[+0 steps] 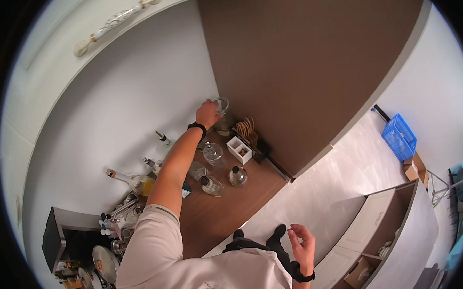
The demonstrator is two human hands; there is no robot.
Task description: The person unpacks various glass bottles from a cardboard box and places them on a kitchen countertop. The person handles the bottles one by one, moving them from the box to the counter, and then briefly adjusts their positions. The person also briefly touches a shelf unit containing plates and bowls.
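My left hand [208, 114] reaches to the back corner of a wood-brown counter [200, 228]. Its fingers are on the wide rim of a tall clear glass vessel [222, 125], gripping it. Close by stand a glass decanter with a ball stopper [213, 154], a round black-capped bottle [238, 177] and another black-capped clear bottle [213, 187]. A white divided box [239, 150] sits beside a coil of tan cord or cane [244, 125]. My right hand [304, 244] hangs free over the floor, fingers loosely bent, holding nothing.
A brown panel [296, 70] bounds the counter's far side. Along the wall stand a bottle of yellow liquid [146, 185], metal barware [126, 205] and a lidded pan [106, 263]. A cabinet door with a handle [118, 22] hangs overhead. Right are cabinets [361, 223] and a blue crate [400, 136].
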